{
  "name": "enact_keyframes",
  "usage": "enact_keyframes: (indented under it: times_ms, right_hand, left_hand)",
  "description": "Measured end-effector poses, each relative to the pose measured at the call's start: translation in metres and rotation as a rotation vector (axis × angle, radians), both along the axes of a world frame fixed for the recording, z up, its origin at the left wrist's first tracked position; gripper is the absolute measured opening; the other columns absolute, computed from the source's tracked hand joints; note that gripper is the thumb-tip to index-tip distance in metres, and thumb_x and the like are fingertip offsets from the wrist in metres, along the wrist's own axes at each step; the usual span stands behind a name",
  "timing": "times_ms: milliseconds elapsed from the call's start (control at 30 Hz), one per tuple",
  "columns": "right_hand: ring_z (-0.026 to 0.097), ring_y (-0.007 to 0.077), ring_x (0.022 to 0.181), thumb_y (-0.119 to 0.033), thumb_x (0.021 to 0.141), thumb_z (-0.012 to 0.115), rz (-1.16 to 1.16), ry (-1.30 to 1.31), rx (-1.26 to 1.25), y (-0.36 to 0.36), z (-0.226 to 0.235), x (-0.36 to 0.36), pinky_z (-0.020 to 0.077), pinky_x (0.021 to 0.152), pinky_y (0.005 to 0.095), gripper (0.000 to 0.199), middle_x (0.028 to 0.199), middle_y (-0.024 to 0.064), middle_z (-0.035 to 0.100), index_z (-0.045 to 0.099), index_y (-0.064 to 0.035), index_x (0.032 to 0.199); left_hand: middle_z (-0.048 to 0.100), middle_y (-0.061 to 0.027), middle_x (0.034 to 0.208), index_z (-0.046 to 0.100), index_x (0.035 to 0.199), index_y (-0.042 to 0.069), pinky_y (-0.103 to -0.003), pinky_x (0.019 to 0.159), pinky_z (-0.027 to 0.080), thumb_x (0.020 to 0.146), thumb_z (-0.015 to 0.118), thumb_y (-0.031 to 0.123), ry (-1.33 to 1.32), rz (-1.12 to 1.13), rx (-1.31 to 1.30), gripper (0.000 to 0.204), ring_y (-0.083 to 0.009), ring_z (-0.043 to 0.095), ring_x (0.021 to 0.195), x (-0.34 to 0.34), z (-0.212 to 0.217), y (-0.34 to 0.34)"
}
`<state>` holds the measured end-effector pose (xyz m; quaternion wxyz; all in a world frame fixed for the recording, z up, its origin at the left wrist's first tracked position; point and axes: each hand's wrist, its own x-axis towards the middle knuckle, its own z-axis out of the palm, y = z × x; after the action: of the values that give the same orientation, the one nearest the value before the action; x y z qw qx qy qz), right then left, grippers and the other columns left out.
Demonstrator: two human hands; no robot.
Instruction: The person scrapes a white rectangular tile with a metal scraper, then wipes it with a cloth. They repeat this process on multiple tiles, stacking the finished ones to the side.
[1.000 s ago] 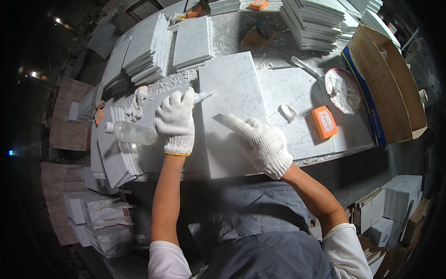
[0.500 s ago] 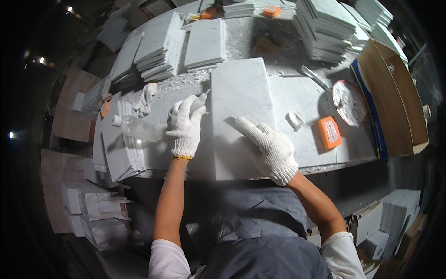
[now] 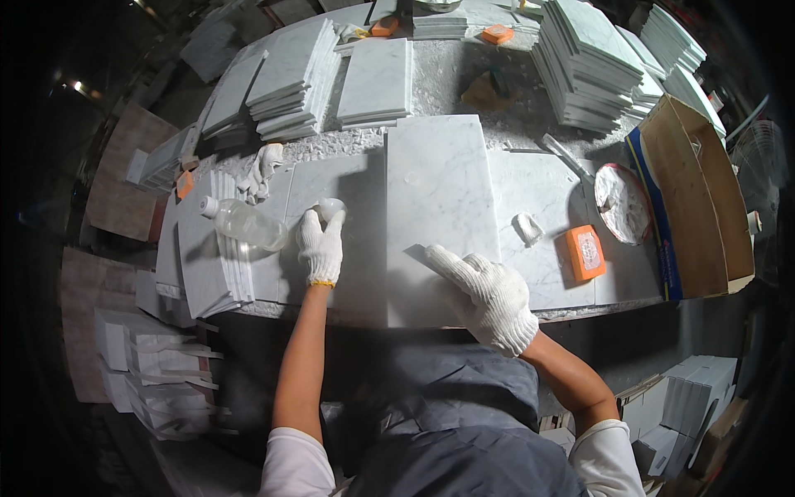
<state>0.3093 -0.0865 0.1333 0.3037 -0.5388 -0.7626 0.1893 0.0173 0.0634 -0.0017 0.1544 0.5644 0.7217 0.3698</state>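
My left hand [image 3: 320, 246], in a white knit glove, is closed round a small translucent squeeze bottle [image 3: 333, 207] at the left of the marble tile. The bottle's nozzle does not show now. My right hand [image 3: 489, 302], also gloved, pinches a thin grey scraper blade [image 3: 416, 254] over the near part of the white marble tile [image 3: 439, 182]. The scraper's grip is hidden by the glove. Beside my left hand a clear plastic bottle [image 3: 251, 226] with a white cap lies on its side, partly full of liquid.
Right of the tile are a white crumpled lump [image 3: 527, 229], an orange block [image 3: 586, 253], a round dish of white paste [image 3: 623, 207] and an open cardboard box [image 3: 691, 199]. Tile stacks [image 3: 294, 74] stand at the back left, another stack [image 3: 588, 62] at the back right.
My left hand has moved left and slightly nearer, away from the tile, and the squeeze bottle has turned in it. My right hand keeps the scraper over the tile. The view has shifted slightly.
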Motion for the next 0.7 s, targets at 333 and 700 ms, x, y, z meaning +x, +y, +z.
enact_keyframes:
  times_ms: [333,700]
  right_hand:
    - [0.063,0.0308,0.065,-0.019,0.089,0.075,-0.080,0.044,0.008,0.000,0.002,-0.006,0.0490,0.059,0.0408,0.048,0.077,0.0119,0.063,0.064,-0.0153,0.135]
    - [0.061,0.0283,0.063,-0.016,0.089,0.075,-0.063,0.090,0.093,-0.001,-0.013,-0.003,0.0480,0.058,0.0390,0.048,0.076,0.0108,0.062,0.064,-0.0138,0.136]
  left_hand:
    - [0.067,-0.0209,0.121,0.061,0.127,0.004,-0.047,0.097,0.049,0.089,0.072,0.041,0.275,0.061,0.004,0.053,-0.0381,0.061,0.116,0.008,-0.002,-0.010]
    - [0.067,-0.0203,0.123,0.060,0.130,0.005,-0.047,0.096,0.050,0.089,0.073,0.041,0.266,0.049,0.026,0.056,-0.0384,0.063,0.114,0.006,-0.001,-0.012]
